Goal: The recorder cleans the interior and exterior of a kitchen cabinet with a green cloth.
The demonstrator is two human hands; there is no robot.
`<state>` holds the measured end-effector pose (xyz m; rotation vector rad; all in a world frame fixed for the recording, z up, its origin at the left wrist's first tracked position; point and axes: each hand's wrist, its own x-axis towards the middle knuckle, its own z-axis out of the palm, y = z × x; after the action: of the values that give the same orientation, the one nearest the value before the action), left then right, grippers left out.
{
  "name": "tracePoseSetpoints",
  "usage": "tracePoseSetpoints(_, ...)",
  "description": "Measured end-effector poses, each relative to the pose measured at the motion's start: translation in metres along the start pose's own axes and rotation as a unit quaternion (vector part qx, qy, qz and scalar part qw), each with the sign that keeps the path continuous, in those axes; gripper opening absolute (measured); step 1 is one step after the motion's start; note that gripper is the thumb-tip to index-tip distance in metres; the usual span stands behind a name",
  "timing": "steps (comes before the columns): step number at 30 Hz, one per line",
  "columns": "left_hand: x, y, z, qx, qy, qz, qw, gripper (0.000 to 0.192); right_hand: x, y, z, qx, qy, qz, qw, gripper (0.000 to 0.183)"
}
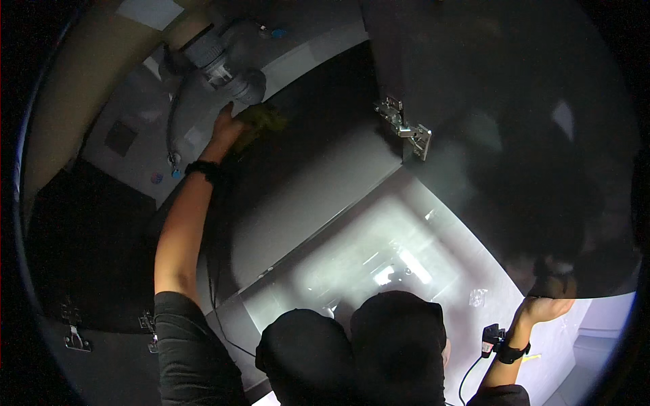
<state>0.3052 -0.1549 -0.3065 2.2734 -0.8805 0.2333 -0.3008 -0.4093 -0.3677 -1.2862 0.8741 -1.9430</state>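
Observation:
Inside a dim cabinet, my left hand (227, 133) is on a yellow-green cloth (264, 122), its fingers partly hidden in shadow. The cloth lies against the dark cabinet floor (315, 116), just below a grey plastic drain trap (223, 73). My right hand (551, 307) grips the lower edge of a dark, glossy cabinet door (528, 167) on the right. A metal hinge (406, 127) joins that door to the cabinet. Both my forearms are bare and bear dark wrist straps.
A flexible hose (172, 127) runs down to a valve with a blue mark (175, 173) on the back wall. More hinges (76, 337) show at lower left. My knees (350, 350) rest over a shiny pale floor (386, 238). A black cable (464, 378) hangs near my right wrist.

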Motion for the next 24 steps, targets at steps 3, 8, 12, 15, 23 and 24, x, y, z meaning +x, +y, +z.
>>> tracePoseSetpoints(3, -0.02, 0.028, 0.007, 0.21, -0.021, 0.081, 0.974, 0.063, 0.002, -0.007, -0.003, 0.02, 0.038, 0.022, 0.999, 0.028)
tracePoseSetpoints(8, -0.027, 0.029, 0.027, 0.26, -0.087, 0.226, 0.935, 0.061, 0.001, 0.002, -0.007, 0.085, 0.029, 0.05, 0.995, 0.03)
tracePoseSetpoints(12, -0.027, 0.058, 0.04, 0.312, -0.057, 0.227, 0.921, 0.064, 0.003, 0.017, -0.026, 0.035, 0.004, 0.015, 0.999, 0.032)
tracePoseSetpoints(15, -0.017, 0.056, 0.055, 0.405, -0.101, 0.141, 0.898, 0.067, 0.004, 0.012, -0.024, 0.039, 0.033, 0.015, 0.999, 0.035)
tracePoseSetpoints(23, -0.012, 0.087, 0.105, 0.443, -0.055, 0.089, 0.89, 0.073, 0.005, 0.009, -0.017, 0.062, 0.039, 0.009, 0.997, 0.042)
tracePoseSetpoints(24, -0.008, 0.094, 0.105, 0.439, -0.054, 0.091, 0.892, 0.073, 0.004, 0.009, -0.016, 0.041, 0.073, 0.016, 0.996, 0.042)
